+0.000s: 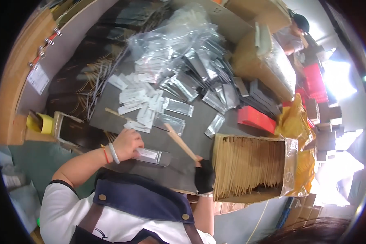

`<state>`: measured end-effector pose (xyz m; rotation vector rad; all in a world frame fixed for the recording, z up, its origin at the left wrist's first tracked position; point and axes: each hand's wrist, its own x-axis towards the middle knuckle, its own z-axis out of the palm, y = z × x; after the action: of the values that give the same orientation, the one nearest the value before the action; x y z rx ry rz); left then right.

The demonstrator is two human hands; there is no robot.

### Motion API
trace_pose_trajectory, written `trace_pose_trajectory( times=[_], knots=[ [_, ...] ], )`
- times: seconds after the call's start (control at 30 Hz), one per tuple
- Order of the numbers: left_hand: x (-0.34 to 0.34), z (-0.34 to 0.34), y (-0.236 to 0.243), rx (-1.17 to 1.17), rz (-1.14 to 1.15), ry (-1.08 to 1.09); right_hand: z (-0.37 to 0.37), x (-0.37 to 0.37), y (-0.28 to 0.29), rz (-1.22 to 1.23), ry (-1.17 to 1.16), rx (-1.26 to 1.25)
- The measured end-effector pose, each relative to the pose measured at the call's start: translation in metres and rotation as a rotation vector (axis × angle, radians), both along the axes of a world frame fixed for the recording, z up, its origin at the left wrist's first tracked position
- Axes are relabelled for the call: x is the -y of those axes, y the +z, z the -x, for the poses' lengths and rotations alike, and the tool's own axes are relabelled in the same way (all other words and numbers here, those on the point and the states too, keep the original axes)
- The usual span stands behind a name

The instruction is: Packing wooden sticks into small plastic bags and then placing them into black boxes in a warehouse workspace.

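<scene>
My left hand (128,144), with a pale bangle and a red cord at the wrist, is closed over the left end of a clear plastic sleeve (151,156). A white slip shows inside that sleeve, which lies near the table's front edge. In a black glove, my right hand (203,175) grips the lower end of a flat tan strip (180,142), possibly wood. The strip points up and left over the table (195,118). White slips (144,105) lie loosely heaped beyond my left hand. Several flat clear sleeves (179,107) are scattered to their right.
At my right stands an open carton (289,166) tightly packed with tan strips. A large pile of plastic sleeves (175,49) covers the table's far part. Beside it are a red block (256,118) and a big cardboard box (252,61). Another person (286,38) is at the far right.
</scene>
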<state>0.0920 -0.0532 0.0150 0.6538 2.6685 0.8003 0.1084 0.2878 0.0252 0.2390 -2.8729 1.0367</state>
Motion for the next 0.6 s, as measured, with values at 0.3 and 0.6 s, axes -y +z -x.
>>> trace_pose_trajectory(
  times=[0.3,0.6],
  knots=[
    [0.044,-0.054,0.002,-0.242,0.014,0.206,0.000,0.074,-0.030,-0.207,0.448,0.171],
    [0.021,-0.046,0.009,-0.262,0.052,0.157,0.001,0.097,-0.047,-0.036,0.086,0.280]
  ],
)
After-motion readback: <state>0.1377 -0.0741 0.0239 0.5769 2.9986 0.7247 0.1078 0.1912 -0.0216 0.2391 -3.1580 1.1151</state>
